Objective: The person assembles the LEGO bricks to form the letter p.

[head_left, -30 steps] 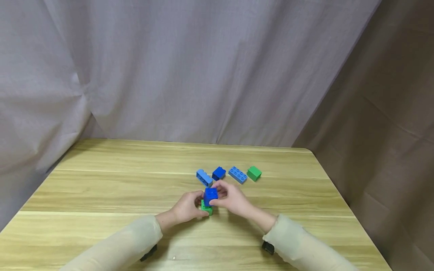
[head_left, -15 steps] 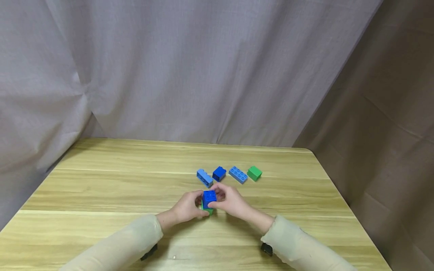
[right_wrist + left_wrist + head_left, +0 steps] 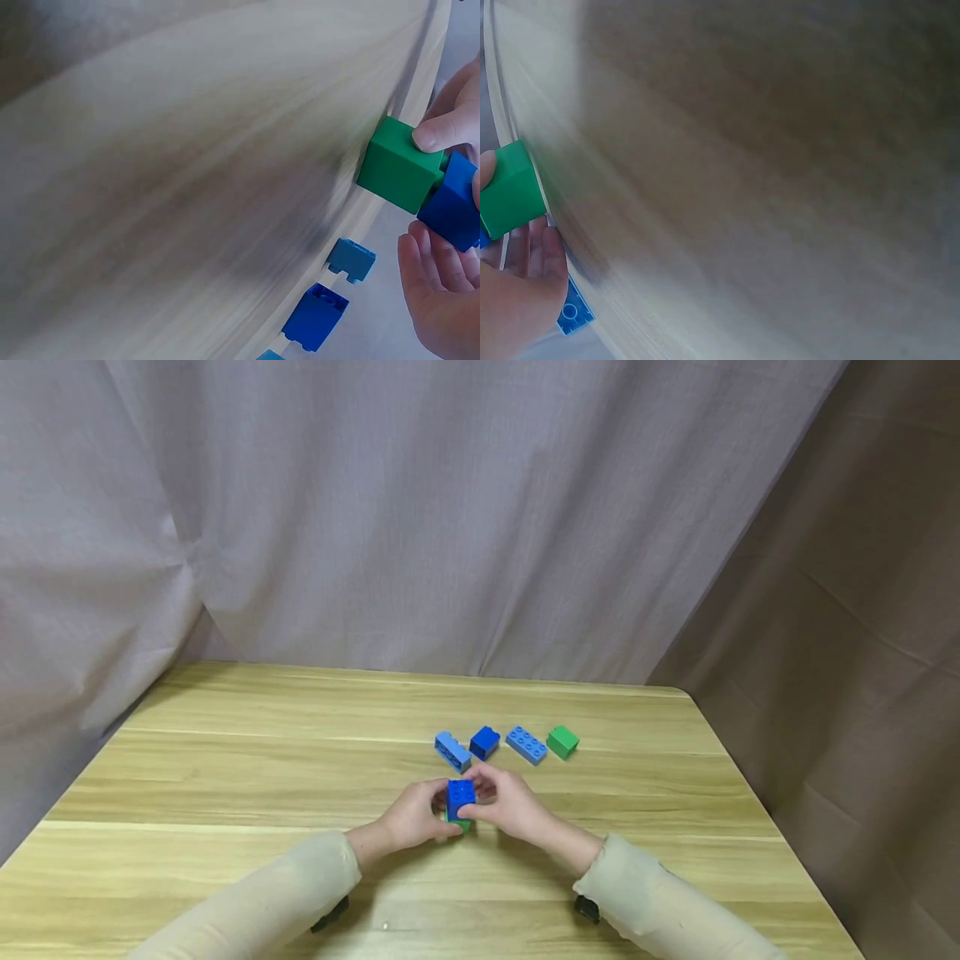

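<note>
My left hand [image 3: 412, 817] grips a green building block [image 3: 464, 827] low over the table, its thumb [image 3: 439, 133] pressing the block's side in the right wrist view. From the other side my right hand [image 3: 517, 806] holds a dark blue block [image 3: 461, 800] between thumb and fingers, right on top of the green one. The right wrist view shows green studs between the two blocks, with the blue block sitting slightly askew against them. Much of the green block is covered by the blue one and the left thumb in the head view.
Behind the hands, in a row, lie a light blue block [image 3: 453, 752] on its side, another dark blue block [image 3: 484, 742], a light blue eight-stud block [image 3: 527, 745] and a second green block [image 3: 562, 742]. Grey curtain [image 3: 420, 527] hangs behind the wooden table [image 3: 262, 752].
My right hand has brought the dark blue block down and slightly left onto the green block, covering its studs from above. The left hand and the row of blocks have stayed put.
</note>
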`<action>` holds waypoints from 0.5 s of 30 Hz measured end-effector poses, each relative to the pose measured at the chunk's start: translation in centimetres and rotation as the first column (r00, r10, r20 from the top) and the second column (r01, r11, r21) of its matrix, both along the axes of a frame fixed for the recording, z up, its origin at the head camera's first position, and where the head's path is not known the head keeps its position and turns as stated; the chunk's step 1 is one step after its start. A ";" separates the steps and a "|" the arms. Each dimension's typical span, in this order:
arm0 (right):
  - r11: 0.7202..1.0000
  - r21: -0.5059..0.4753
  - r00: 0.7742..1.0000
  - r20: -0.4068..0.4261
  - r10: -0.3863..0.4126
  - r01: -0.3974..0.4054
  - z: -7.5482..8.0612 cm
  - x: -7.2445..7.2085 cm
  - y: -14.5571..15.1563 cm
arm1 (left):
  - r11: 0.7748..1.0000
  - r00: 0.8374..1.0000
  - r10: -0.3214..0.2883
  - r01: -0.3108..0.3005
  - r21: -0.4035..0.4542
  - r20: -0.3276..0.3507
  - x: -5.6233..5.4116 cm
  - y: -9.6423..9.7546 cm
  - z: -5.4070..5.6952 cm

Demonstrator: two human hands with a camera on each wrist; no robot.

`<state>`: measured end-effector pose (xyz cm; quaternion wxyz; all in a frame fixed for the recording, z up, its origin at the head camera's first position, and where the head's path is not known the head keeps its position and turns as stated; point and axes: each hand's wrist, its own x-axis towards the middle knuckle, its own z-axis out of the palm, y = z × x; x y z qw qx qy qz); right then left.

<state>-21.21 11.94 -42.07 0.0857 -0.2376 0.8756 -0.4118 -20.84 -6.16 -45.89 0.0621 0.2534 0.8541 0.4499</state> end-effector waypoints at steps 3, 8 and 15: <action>1.000 0.008 1.000 -0.005 0.003 -0.003 0.2 0.2 0.0 | 1.000 1.000 0.000 0.001 -0.007 0.003 0.0 0.0 0.1; 1.000 0.019 0.999 -0.047 0.018 -0.017 0.2 0.4 0.0 | 1.000 1.000 -0.008 0.008 -0.007 0.001 0.1 -0.1 0.1; 0.995 0.073 0.987 -0.143 0.071 -0.061 -0.1 0.6 0.1 | 1.000 1.000 -0.012 0.012 -0.007 -0.011 0.1 -0.1 0.1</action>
